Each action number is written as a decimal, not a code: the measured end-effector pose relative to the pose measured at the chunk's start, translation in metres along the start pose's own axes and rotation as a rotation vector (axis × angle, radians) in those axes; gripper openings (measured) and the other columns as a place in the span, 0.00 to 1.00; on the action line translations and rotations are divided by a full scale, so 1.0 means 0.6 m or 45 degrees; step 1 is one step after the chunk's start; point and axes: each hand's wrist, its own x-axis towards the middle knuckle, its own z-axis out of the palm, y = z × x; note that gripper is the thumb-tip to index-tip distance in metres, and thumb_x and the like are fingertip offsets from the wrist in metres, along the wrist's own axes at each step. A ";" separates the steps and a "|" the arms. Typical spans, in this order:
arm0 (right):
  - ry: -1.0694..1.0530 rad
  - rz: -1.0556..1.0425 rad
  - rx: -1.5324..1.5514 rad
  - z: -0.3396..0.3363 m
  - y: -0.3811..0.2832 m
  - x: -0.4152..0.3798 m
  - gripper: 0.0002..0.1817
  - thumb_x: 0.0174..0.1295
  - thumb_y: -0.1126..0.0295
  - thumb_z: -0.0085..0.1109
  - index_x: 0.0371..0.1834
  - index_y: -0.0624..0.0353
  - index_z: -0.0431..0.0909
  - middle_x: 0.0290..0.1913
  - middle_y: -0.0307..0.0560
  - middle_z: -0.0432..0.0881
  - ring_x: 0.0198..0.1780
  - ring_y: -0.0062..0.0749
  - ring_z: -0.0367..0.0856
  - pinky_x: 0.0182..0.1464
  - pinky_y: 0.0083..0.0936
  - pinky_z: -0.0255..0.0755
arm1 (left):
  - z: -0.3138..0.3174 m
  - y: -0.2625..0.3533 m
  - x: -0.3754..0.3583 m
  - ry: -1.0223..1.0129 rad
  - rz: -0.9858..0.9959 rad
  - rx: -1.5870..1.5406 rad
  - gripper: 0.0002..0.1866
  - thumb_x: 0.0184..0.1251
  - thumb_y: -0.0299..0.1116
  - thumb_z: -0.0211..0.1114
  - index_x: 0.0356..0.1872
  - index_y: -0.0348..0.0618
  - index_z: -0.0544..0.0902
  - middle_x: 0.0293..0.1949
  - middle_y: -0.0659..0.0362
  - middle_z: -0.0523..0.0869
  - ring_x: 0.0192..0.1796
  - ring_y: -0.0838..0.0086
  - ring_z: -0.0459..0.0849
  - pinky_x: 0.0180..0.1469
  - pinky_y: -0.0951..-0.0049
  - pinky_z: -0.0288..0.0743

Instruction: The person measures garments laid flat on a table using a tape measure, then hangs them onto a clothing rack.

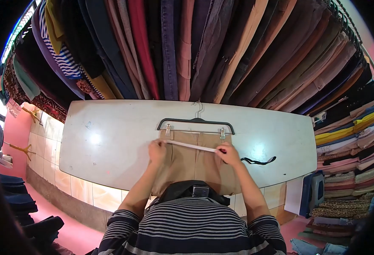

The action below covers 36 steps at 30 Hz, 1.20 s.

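A tan garment (191,163) lies flat on the white table (110,136), clipped at its top edge to a black clip hanger (195,123). My left hand (156,151) and my right hand (228,153) hold a white measuring tape (191,146) stretched taut across the garment just below the clips. The left hand pins one end at the garment's left edge, the right hand pinches the tape near the right edge. The tape's dark remainder (260,161) trails right onto the table.
A dense rail of hanging trousers and tops (195,46) runs behind the table. Folded clothes are stacked on shelves at the right (348,161). A blue stool (312,193) stands at the table's right end. Pink floor lies to the left.
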 end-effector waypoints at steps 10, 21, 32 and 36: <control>0.110 0.190 -0.204 -0.067 0.086 0.001 0.07 0.47 0.64 0.61 0.27 0.54 0.81 0.27 0.42 0.74 0.29 0.34 0.75 0.32 0.27 0.69 | -0.007 -0.015 0.039 0.054 -0.037 0.099 0.10 0.49 0.35 0.68 0.27 0.38 0.84 0.23 0.52 0.83 0.24 0.68 0.82 0.30 0.73 0.73; 0.197 0.384 -0.389 -0.078 0.110 0.020 0.07 0.46 0.62 0.61 0.25 0.50 0.81 0.29 0.41 0.75 0.33 0.35 0.76 0.35 0.30 0.71 | -0.015 -0.014 0.037 0.074 -0.069 0.073 0.09 0.49 0.34 0.67 0.28 0.38 0.84 0.24 0.51 0.83 0.26 0.67 0.82 0.32 0.72 0.73; 0.197 0.323 -0.178 -0.078 0.091 -0.003 0.24 0.46 0.61 0.65 0.48 0.53 0.72 0.40 0.49 0.73 0.42 0.41 0.75 0.43 0.34 0.71 | -0.014 -0.040 0.044 0.000 -0.145 -0.075 0.12 0.55 0.36 0.63 0.31 0.36 0.83 0.26 0.52 0.84 0.27 0.71 0.82 0.34 0.74 0.73; 0.490 0.259 -0.168 -0.068 0.079 -0.047 0.42 0.44 0.61 0.67 0.61 0.59 0.54 0.52 0.60 0.64 0.51 0.51 0.69 0.50 0.38 0.67 | -0.033 -0.035 0.009 -0.165 0.014 -0.030 0.18 0.58 0.36 0.59 0.47 0.38 0.77 0.42 0.48 0.81 0.41 0.67 0.80 0.43 0.72 0.72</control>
